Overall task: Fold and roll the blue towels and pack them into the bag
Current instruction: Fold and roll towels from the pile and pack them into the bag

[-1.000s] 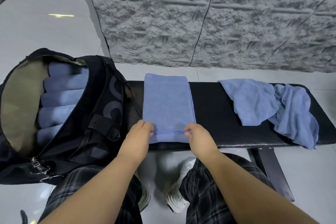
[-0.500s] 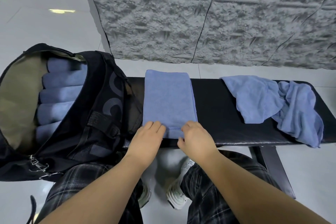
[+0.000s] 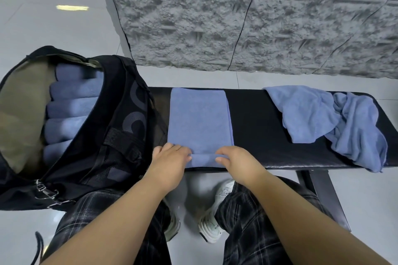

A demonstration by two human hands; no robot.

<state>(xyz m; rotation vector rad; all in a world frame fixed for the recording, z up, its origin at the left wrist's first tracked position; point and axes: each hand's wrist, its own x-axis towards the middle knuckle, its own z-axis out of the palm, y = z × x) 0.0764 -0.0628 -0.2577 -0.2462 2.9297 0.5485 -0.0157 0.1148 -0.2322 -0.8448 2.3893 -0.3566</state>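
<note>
Five rolls [image 3: 71,109] already sit in the bag [image 3: 120,127] left of the bench [image 3: 258,127], both hands [image 3: 170,157] [image 3: 234,159] pinch the folded towel [image 3: 199,122], its near edge barely rolled, while a crumpled pile [image 3: 327,118] waits farther right.

Folded towel [image 3: 199,120] mid-bench [image 3: 258,127], bag [image 3: 103,135] left, loose towels [image 3: 336,120] right.
</note>
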